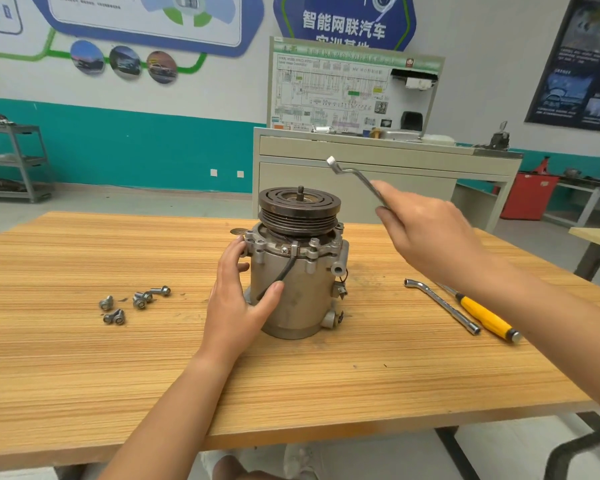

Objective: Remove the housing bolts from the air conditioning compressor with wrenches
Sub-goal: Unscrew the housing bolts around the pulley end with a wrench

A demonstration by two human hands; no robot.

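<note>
The grey air conditioning compressor (pixel 297 282) stands upright on the wooden table (pixel 84 358), its dark pulley on top. My left hand (pixel 236 299) grips its left side, thumb across the front near the black cable. My right hand (pixel 426 233) is raised to the right of the pulley and holds a bent socket wrench (pixel 352 176), whose socket end points up and left, above and clear of the compressor. Several removed bolts (pixel 134 303) lie loose on the table to the left.
A second bent socket wrench (pixel 442 310) and a yellow-handled screwdriver (pixel 484 317) lie on the table to the right. A grey training bench with a wiring board (pixel 354 95) stands behind the table. Metal shelves (pixel 14 161) stand at far left.
</note>
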